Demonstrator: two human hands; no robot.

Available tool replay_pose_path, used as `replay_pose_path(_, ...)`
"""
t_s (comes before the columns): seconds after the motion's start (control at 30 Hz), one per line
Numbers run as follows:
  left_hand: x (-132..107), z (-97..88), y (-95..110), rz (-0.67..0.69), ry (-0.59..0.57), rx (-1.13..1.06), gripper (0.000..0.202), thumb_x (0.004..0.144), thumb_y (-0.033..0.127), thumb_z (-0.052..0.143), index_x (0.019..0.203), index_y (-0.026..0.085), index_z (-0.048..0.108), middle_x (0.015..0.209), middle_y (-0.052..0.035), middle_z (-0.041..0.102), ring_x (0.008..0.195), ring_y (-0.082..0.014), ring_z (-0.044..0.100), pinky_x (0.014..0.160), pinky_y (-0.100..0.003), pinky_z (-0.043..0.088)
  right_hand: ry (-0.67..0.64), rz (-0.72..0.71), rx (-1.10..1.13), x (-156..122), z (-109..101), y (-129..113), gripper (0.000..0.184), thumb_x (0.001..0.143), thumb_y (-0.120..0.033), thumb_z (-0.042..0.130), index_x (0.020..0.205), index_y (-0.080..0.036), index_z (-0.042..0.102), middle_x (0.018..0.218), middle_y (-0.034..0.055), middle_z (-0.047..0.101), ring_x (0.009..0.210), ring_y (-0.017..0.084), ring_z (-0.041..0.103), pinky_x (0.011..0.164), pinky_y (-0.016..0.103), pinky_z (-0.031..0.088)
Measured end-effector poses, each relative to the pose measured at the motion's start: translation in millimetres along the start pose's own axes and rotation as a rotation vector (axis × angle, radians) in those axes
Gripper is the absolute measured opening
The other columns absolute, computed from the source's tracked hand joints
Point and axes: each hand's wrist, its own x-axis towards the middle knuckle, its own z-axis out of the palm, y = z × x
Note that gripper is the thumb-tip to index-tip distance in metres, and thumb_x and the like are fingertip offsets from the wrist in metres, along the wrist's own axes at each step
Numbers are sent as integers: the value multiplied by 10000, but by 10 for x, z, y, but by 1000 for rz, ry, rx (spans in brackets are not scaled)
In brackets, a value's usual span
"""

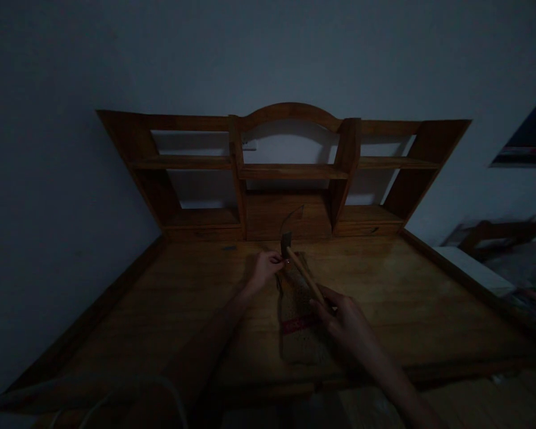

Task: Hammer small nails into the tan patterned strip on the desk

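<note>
A small hammer (300, 268) with a wooden handle and a dark metal head is held over a wooden desk (397, 298). My right hand (343, 322) is closed round the lower end of the handle. My left hand (265, 267) is pinched next to the hammer head, its fingertips touching something tiny that I cannot make out. Under both hands lies a brownish rough board or pad (300, 333) with a red strip across it.
A wooden hutch (290, 173) with open shelves stands at the back of the desk against a pale wall. A raised rim runs along the desk's left and right sides. At the far right are a dim chair-like shape (500, 232) and clutter. The room is very dark.
</note>
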Motion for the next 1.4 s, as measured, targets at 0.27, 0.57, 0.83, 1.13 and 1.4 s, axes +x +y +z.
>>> replay_pose_path(0.27,-4,12,1,10,7,-3,52,638,166,680,630,122,654,635,-34,664,592,-139,612,549,-209,443,50,13,-11,-57,-37,-40,361,901,-324,492,1210,-178,609,836,68,722,825,256,684,745,322,522)
replay_pose_path(0.57,26,-1,-131,31,3,39,62,657,189,679,652,130,660,638,-27,666,589,-134,614,525,-197,437,15,18,29,-84,-25,-37,385,907,-300,491,1265,-197,592,1065,77,718,855,232,686,748,307,526)
replay_pose_path(0.83,10,0,-112,32,16,82,46,664,171,684,681,128,681,672,-39,689,618,-146,641,557,-207,461,-2,40,52,-99,-81,-15,400,897,-309,523,1270,-180,589,1117,90,701,970,243,666,807,321,520)
replay_pose_path(1.13,5,-21,-118,36,2,89,69,673,193,676,706,132,686,690,-40,691,628,-148,642,554,-208,461,-18,-2,54,-71,-144,-55,391,902,-281,496,1274,-194,581,1095,72,708,918,236,676,757,308,527)
replay_pose_path(1.4,8,-7,-106,8,-13,29,104,658,217,697,704,125,680,677,-40,680,609,-144,627,549,-211,454,-57,1,-60,-23,-236,-88,326,876,-276,505,1151,-188,656,849,57,732,775,234,686,687,311,531)
